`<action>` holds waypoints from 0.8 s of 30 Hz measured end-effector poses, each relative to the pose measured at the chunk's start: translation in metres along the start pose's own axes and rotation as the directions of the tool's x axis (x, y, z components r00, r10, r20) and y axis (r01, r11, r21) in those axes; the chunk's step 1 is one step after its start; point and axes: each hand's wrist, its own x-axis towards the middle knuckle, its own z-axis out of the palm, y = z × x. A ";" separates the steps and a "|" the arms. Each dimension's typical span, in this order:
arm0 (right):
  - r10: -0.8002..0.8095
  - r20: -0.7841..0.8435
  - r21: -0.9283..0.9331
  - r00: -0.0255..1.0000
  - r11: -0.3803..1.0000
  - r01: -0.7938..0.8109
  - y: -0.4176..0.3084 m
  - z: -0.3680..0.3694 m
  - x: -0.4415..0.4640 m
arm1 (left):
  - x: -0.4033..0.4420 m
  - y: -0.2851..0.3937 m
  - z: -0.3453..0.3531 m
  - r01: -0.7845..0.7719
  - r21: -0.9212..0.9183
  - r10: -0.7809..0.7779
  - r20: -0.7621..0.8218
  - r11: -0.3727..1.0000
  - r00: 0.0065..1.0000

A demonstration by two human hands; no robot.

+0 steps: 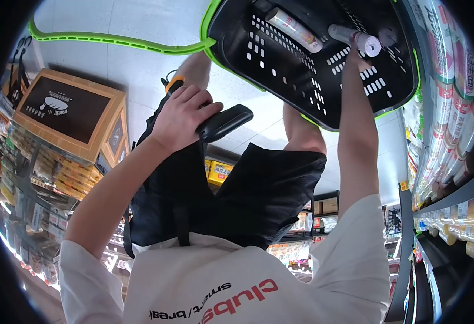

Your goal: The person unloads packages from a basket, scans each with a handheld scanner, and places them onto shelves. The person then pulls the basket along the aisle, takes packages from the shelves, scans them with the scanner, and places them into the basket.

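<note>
My left hand [185,116] is wrapped round a black handheld device [226,124] with a rounded end, held in front of my black shorts. An orange piece with a thin cord [175,83] shows on the far side of that fist. My right hand [360,62] reaches down into a black basket [302,100] with a green rim. It is closed at a pale canister [344,34] whose white round lid faces me; its fingers are partly hidden. Another pale canister [294,31] with red lettering lies in the basket, to the left of that one.
The basket's green handle [112,40] is swung out to the left over the light tiled floor [139,70]. A wood-framed display stand [58,116] with packed goods stands on the left. Shelves of wrapped packages [453,124] run close along the right.
</note>
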 end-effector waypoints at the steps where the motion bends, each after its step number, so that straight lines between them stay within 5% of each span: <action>1: -0.059 -0.002 0.093 0.998 0.994 0.059 0.012 -0.004 0.027 | -0.001 0.000 0.000 0.004 -0.002 -0.004 -0.001 1.000 1.000; 5: -0.125 0.025 0.221 0.992 0.968 0.117 -0.006 -0.013 0.049 | -0.001 0.000 0.001 0.011 -0.016 -0.011 -0.002 1.000 1.000; 9: -0.133 0.079 -0.284 0.988 0.947 0.150 -0.047 -0.004 -0.014 | 0.000 0.000 0.001 0.009 -0.013 -0.009 -0.003 1.000 1.000; 11: -0.379 0.279 -0.455 0.882 0.757 0.469 -0.046 0.023 -0.041 | 0.001 0.000 0.001 0.015 -0.012 -0.015 -0.008 1.000 1.000; 15: -0.381 0.598 -0.360 0.705 0.658 0.661 -0.026 0.102 -0.074 | 0.001 0.000 0.001 0.014 -0.014 -0.014 -0.017 1.000 1.000; 21: -0.101 0.833 -0.308 0.543 0.731 0.609 -0.068 0.143 -0.069 | 0.005 0.002 0.001 0.016 -0.008 -0.017 -0.017 1.000 1.000; 23: -0.139 0.841 -0.296 0.523 0.691 0.659 -0.072 0.135 -0.052 | 0.006 0.002 0.000 0.017 0.004 -0.017 -0.016 1.000 1.000; 24: -0.163 0.765 -0.331 0.623 0.730 0.598 -0.071 0.131 -0.045 | 0.007 0.002 -0.002 0.018 0.001 -0.018 -0.016 1.000 1.000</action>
